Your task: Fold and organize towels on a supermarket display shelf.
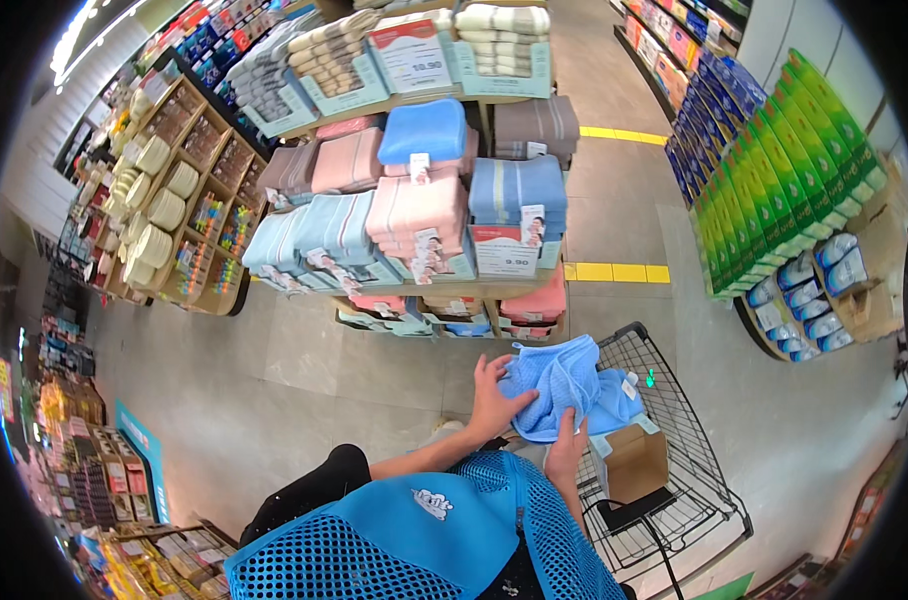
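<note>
A light blue waffle-weave towel (555, 382) hangs loose and crumpled between my two hands. My left hand (495, 397) grips its left side, fingers spread over the folds. At the lower right edge, my right hand (568, 448) pinches the same cloth. Just behind it, a second blue towel (616, 397) with a white tag lies in the wire shopping cart (686, 420). An open cardboard box (635, 463) sits in the cart, partly under that towel.
A display of folded towels (416, 202) in pink, blue and grey stands ahead. Green tissue packs (791, 180) are stacked at the right. Bowls fill a wooden shelf (180, 202) at the left. A black cable (660, 551) crosses the cart's near end.
</note>
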